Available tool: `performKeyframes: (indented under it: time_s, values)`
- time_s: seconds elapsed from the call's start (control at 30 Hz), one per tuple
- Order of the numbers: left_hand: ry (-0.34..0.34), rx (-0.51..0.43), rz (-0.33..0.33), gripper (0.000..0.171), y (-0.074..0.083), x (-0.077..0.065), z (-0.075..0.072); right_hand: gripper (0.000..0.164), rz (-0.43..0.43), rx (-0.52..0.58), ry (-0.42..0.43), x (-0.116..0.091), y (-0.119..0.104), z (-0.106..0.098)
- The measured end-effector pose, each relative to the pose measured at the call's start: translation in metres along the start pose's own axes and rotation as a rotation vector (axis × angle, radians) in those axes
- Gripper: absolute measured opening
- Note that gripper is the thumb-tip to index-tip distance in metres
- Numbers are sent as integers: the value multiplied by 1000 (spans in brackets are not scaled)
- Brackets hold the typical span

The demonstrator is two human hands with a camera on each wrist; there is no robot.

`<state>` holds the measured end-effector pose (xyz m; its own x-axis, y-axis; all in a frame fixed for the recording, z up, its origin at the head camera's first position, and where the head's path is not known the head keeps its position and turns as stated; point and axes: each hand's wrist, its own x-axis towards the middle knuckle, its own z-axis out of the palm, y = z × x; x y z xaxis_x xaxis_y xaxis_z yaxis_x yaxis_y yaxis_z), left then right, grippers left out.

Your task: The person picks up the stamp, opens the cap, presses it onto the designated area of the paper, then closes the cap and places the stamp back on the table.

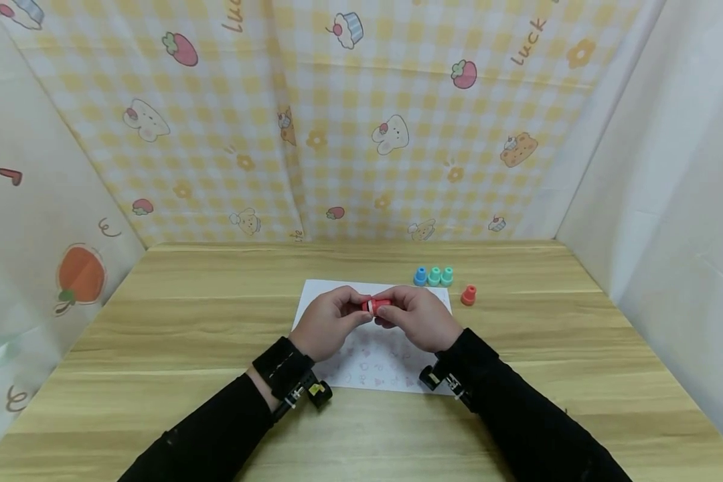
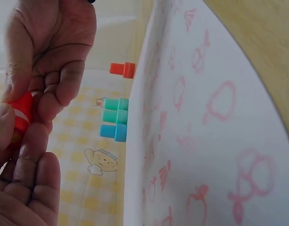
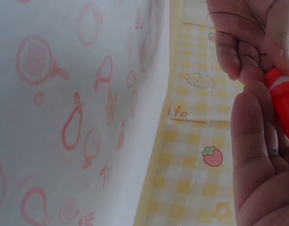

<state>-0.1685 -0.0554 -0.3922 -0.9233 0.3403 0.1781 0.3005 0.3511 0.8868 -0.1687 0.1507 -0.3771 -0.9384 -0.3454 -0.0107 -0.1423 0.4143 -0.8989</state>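
Above the white paper (image 1: 361, 368), both hands meet at a small red stamp (image 1: 382, 304) with a white band, lying roughly sideways between them. The left hand (image 1: 325, 323) pinches its left end between thumb and fingers. On the right end, the right hand (image 1: 420, 320) grips the red body with thumb and fingers. In the left wrist view the red stamp (image 2: 22, 115) is partly hidden by fingertips. The right wrist view cuts the stamp (image 3: 283, 101) off at the frame edge. Whether its cap is apart from the body cannot be told.
Behind the paper's far right edge stand a blue stamp (image 1: 420, 276) and two green stamps (image 1: 435, 276). Another red stamp (image 1: 468, 295) stands to their right. Pink printed shapes, such as rackets and shuttlecocks, cover the paper. A patterned cloth (image 1: 349, 134) hangs behind the wooden table (image 1: 175, 335).
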Motion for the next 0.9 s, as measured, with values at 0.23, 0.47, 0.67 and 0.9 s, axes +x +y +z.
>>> performKeyframes:
  time_s: [0.23,0.47,0.67,0.9]
  values:
    - [3,18,-4,16,0,0,0,22,-11,28,-14,1,2,-1]
    - [26,35,-39,12,-1,0,-3,23,43,33,25,1,2,-3]
    - [28,21,-38,16,-6,0,-5,27,92,118,58,3,3,-12]
    - [43,40,-39,15,-5,1,-7,29,96,298,47,6,9,-30]
